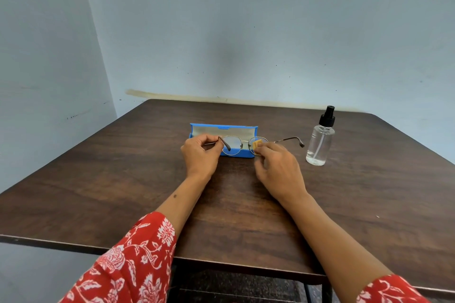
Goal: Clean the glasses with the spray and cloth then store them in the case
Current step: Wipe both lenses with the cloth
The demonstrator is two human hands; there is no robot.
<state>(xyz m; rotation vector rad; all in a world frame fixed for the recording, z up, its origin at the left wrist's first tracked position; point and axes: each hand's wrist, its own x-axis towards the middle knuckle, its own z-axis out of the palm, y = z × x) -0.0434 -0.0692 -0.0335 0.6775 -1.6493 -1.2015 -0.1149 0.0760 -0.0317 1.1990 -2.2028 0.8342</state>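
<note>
Glasses (242,144) before the open case (197,130); spray bottle (320,141) to their right.

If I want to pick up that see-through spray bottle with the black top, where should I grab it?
Probably best to grab the clear plastic spray bottle round the middle of its body, coming from its right side. It stands upright on the dark wooden table, and that side looks open. The round body fits a hand better than the narrow black nozzle. The thin metal glasses arm pokes toward its left side.
</note>
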